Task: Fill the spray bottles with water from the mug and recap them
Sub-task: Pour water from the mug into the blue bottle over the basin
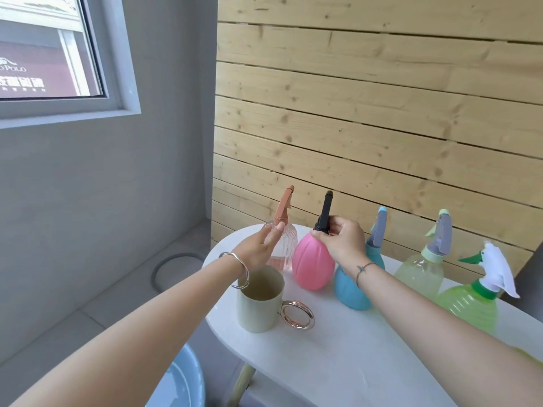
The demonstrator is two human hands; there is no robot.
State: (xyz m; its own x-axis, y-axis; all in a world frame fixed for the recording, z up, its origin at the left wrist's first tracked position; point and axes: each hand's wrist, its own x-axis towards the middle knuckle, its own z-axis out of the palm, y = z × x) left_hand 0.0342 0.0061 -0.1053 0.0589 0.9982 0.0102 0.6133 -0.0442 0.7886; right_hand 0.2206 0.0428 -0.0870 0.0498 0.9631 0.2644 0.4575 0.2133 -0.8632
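A white oval table [338, 356] stands against a wall of pale wooden planks [382, 118], with a grey wall and a window [53, 54] to your left. Five spray bottles stand in a row along the back of the table, and the mug [258, 312] sits in front of them at the left end, water showing inside.

Your right hand [342, 240] is clasped around the base of the black sprayer [325, 210] on the pink bottle [313, 264], second from the left. That collar is the right place to hold for unscrewing. The ribbed, egg-shaped body looks like light plastic and probably tips easily on its small base, so it wants steadying low down.

Your left hand [260, 248] is flat and relaxed, fingers straight, holding nothing. It hovers just left of the pink bottle, in front of the clear bottle [283, 251]; I cannot tell whether it touches that one. The mug is directly below your left wrist.

The mug has a smooth metal ring handle [297, 315] that faces right. It may be slippery, so a grip around the mug's body looks safer for pouring.
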